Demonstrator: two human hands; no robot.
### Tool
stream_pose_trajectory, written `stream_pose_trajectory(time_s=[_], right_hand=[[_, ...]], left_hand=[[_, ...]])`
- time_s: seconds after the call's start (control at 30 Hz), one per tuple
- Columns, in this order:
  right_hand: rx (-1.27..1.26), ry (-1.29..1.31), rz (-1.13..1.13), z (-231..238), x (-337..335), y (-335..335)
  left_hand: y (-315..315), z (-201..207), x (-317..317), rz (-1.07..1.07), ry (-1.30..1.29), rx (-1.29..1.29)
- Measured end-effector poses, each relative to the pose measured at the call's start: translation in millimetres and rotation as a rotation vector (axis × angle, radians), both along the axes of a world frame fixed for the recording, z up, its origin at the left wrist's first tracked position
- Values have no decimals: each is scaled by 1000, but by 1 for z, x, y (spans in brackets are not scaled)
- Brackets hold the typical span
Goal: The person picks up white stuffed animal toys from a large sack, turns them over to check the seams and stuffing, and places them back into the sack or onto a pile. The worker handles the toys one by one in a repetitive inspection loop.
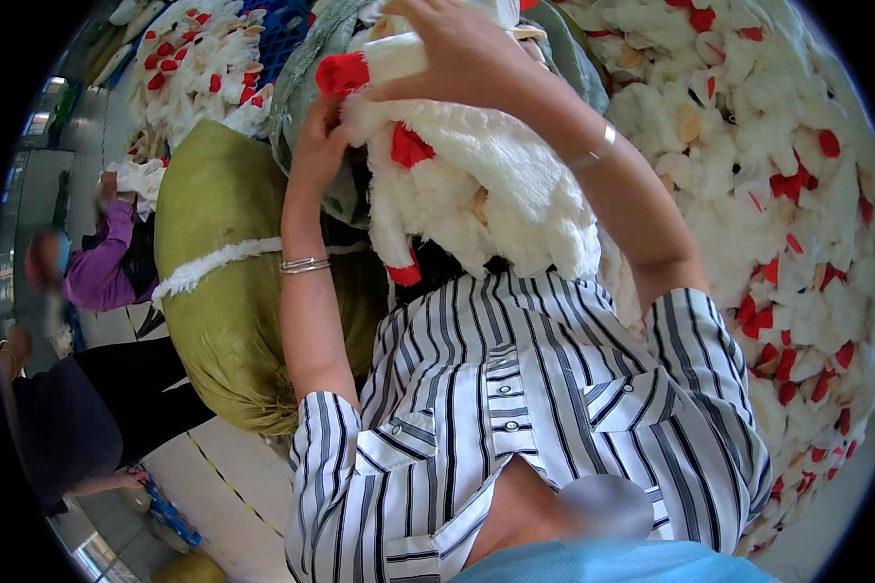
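A white plush toy skin (476, 165) with red patches lies across my lap, limp and unstuffed in look. One of its limbs, tipped with a red end (342, 74), is raised between my hands. My left hand (319, 146) pinches the fabric just below that red end, its fingers closed. Over the same white limb reaches my right hand (457, 58), thumb below and fingers above, gripping it. The upper fingers of that hand run toward the top edge. Another red-tipped limb (403, 270) hangs down near my shirt.
A large olive-green sack (224, 291) tied with a white fluffy strip stands at my left. To my right is a big heap of white plush skins (749, 194) with red pieces. Behind my hands sits a grey-green sack (335, 39). Two people are at far left.
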State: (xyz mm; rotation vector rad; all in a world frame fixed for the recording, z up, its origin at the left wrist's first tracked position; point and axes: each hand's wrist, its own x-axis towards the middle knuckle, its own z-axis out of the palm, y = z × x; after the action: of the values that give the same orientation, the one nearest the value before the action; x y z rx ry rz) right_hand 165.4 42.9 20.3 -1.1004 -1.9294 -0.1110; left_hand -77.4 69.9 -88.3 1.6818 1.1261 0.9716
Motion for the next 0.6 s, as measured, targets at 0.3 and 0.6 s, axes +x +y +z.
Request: stream_pose_trajectory(time_s=[0.3, 0.6], right_hand=[[-380, 527, 124, 14, 34, 70], [-269, 1345, -169, -66, 318, 40]], left_hand=[[-4, 2, -38, 24, 396, -39], [19, 6, -139, 234, -738, -81]])
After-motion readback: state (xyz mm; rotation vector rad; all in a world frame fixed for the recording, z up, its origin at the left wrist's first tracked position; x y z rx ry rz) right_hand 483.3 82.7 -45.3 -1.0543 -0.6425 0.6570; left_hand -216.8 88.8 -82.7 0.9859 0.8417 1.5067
